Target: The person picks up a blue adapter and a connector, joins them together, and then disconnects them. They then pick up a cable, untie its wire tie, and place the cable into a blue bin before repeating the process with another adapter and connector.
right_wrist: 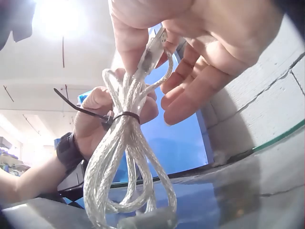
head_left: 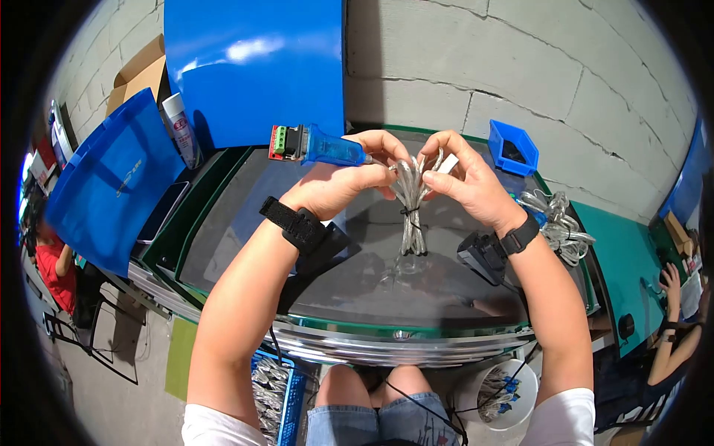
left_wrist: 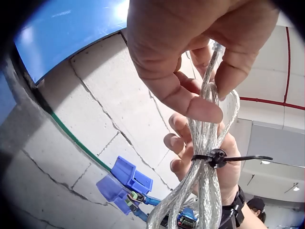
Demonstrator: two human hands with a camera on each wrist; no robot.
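Head view, hands point(head_left: 335, 177) gripping cable point(head_left: 411, 230) (zip-tied)

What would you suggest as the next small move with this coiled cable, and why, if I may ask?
I would probably have the right hand gently pull the free tail of the black tie while the left hand steadies the cable: the tie circles the cable, yet its tail sticks out, apparently ungripped.
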